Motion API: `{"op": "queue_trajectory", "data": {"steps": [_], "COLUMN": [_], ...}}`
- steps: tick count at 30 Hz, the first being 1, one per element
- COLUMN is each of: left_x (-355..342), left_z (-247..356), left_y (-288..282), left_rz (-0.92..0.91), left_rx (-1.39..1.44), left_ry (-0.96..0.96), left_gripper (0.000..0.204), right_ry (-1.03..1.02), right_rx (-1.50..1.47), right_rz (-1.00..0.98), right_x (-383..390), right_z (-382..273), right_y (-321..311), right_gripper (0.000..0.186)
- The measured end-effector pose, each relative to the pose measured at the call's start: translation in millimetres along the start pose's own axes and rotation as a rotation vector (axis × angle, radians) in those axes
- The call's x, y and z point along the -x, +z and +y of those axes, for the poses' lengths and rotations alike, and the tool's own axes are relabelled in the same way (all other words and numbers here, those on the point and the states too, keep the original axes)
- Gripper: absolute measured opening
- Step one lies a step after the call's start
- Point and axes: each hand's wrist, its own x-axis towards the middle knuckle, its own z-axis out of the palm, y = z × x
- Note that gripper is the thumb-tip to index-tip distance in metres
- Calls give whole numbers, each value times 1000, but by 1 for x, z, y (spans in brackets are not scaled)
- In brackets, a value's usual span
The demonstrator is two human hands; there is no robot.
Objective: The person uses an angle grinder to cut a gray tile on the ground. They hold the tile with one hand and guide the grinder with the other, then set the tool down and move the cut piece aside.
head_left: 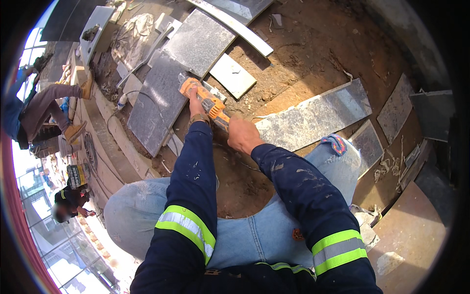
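Note:
An orange and black angle grinder (208, 100) is held between my two hands, its head over the edge of a grey stone slab (154, 110). My left hand (196, 104) is closed round the front of the tool near its head. My right hand (243, 133) grips the rear of the body, lower and to the right. A small pale piece lies under the grinder's head, partly hidden. A speckled stone strip (313, 117) lies to the right of my right hand, and a cream tile (232, 73) lies beyond the grinder.
More slabs (198, 41) and a long white strip (254, 41) lie on dirt ahead. Offcuts (394, 105) lie at right. Cords run along a ledge (93, 132) at left, where one person's legs (58, 108) and another crouching person (68, 203) show. My jean-clad knees frame my arms.

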Motion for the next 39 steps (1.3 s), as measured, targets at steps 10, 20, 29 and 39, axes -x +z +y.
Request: {"op": "queue_trajectory", "data": {"steps": [10,20,29,39], "left_x": [16,15,7,6], "left_z": [-2,3,7,17], "left_y": [12,9,8,11], "left_rz": [9,33,3,-2], "left_rx": [-8,-42,31,38], "left_ry": [18,32,-54,-53], "left_gripper": [62,61,51,48], "right_ry": [-8,0,18,18], "right_rx": [6,-34,-27,-22], "right_rz": [11,-32,-26,-24], "right_x": [6,6,-4,-16], "right_z": [4,0,-3,-10], "right_y": [-1,-7,-2,0], "right_gripper": [31,34,34,35]}}
